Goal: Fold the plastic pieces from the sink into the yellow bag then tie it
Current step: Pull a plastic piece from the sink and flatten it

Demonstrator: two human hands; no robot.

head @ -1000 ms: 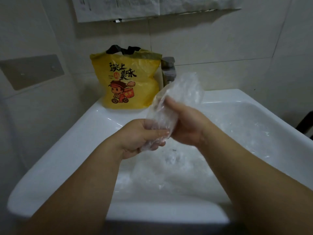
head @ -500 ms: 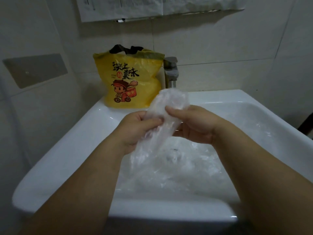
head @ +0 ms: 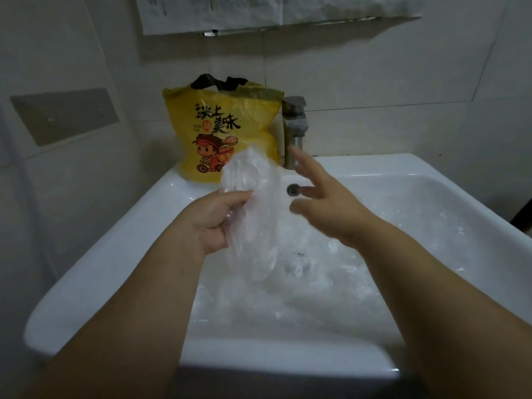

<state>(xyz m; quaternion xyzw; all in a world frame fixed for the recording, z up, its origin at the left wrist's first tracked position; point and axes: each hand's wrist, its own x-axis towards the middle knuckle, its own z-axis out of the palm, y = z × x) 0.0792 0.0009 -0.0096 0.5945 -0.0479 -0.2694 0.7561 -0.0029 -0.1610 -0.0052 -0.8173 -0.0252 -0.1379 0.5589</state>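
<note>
Plastic piece (head: 253,203), bunched long, is held over the sink (head: 115,254) w/ long axis approx. upright, top end pointed at the yellow bag (head: 218,131) on the back rim, lower end hung toward the basin, clasped in the left hand (head: 218,217) grip; right hand (head: 325,208) grip is spread wide, nothing held.

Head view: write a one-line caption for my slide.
Left hand grips a clear plastic piece above the white sink; right hand hovers open beside it, yellow bag behind.
</note>
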